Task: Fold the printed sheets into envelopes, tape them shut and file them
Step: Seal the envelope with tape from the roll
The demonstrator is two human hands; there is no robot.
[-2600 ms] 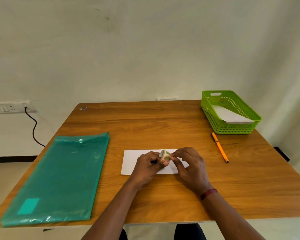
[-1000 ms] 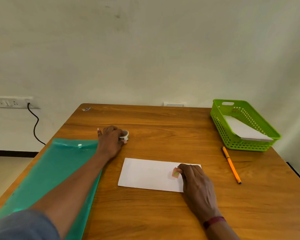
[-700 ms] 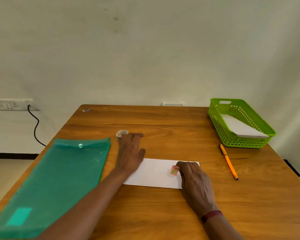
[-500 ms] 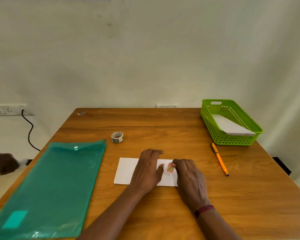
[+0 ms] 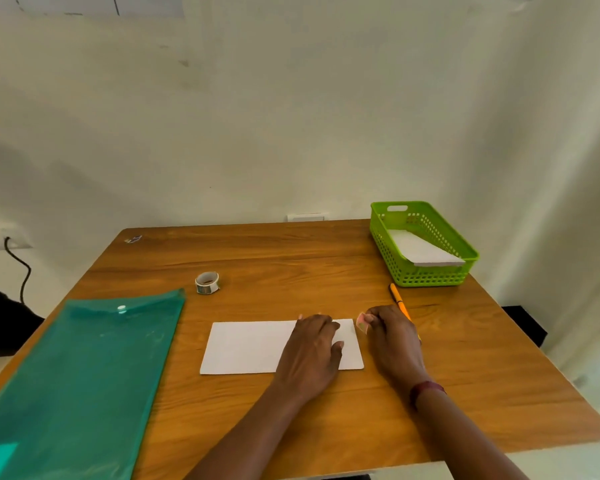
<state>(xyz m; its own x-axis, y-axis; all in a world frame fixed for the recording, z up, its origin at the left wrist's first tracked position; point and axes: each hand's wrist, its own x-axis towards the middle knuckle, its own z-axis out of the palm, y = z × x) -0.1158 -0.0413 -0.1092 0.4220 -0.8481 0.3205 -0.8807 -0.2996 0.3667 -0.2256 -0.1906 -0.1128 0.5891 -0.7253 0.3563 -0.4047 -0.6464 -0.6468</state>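
The white envelope (image 5: 250,346) lies flat on the bench (image 5: 291,258), right in front of the person. The left hand (image 5: 312,355) rests flat on the right part of the envelope with its fingers straight. I think it presses the folds down so the paper does not pop open or slide. The right hand (image 5: 394,341) is just beside the envelope's far right corner and pinches a little bit of tape (image 5: 361,323). The tape is held up off the paper, likely so it does not stick too soon. It looks ready to go on the envelope's right end. The tape roll (image 5: 207,283) sits behind the envelope, off its left end, out of the way but easy to reach. An orange pen (image 5: 397,301) lies behind the envelope on the right, partly hidden by the right hand. The green basket (image 5: 430,275) stands far back to the right of the envelope with a folded white paper (image 5: 423,251) inside. The big teal folder (image 5: 84,375) lies near the envelope's left side, maybe waiting for filing.
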